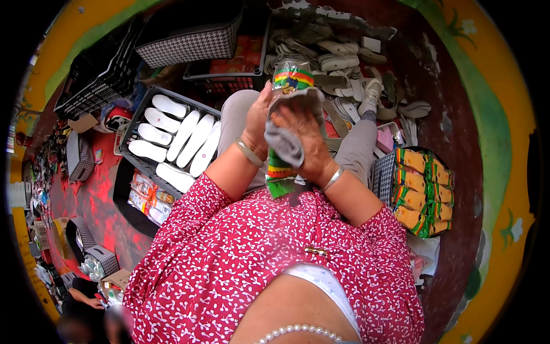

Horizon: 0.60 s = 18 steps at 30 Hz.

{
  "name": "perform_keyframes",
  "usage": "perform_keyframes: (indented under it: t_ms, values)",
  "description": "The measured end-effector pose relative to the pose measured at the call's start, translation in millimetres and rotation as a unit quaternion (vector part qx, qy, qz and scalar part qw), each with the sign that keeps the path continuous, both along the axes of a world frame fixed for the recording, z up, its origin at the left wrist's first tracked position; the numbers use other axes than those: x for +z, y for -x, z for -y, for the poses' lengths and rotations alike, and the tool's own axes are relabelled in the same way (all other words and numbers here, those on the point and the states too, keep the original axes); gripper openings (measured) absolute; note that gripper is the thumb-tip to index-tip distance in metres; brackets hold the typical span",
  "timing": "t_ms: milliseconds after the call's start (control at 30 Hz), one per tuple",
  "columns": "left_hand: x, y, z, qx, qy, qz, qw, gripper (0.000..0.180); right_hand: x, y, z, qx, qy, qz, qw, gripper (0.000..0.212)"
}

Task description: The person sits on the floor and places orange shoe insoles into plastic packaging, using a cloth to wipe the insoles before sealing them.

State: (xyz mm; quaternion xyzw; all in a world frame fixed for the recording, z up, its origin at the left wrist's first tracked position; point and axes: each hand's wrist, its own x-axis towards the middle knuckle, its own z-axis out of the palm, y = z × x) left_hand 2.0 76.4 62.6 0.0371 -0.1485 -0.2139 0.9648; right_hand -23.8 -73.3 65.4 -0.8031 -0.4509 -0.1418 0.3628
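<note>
A long clear plastic packet (291, 77) with green, yellow and red print stands upright over my lap. My left hand (257, 119) supports its left side, fingers pointing up and partly hidden behind the packet and a cloth. With fingers bent over a folded grey cloth (285, 148), my right hand (309, 137) presses it against the front of the packet. The cloth covers the packet's middle, so only the printed top and the lower green end show. What is inside the packet is hidden.
At left stands a dark crate (142, 123) of white insoles. On the right, a checked basket (385, 179) holds several yellow-and-green packets. Loose insoles (338, 62) pile up ahead, near a grey crate (224, 76) with red packs. A person's arm (86, 298) shows at lower left.
</note>
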Motion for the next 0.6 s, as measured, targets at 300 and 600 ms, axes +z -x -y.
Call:
perform_keyframes:
  t_ms: [300,600]
  values:
    - [0.9,20.0,27.3,0.048,-0.107,-0.015,0.993,0.061,0.4,-44.2,1.8,-0.101,-0.094,-0.043,0.990,0.045]
    - [0.4,30.4,18.2,0.015,-0.332,-0.012,0.943,0.040,5.8,-73.6,1.7,-0.058,-0.338,-0.311,0.886,0.021]
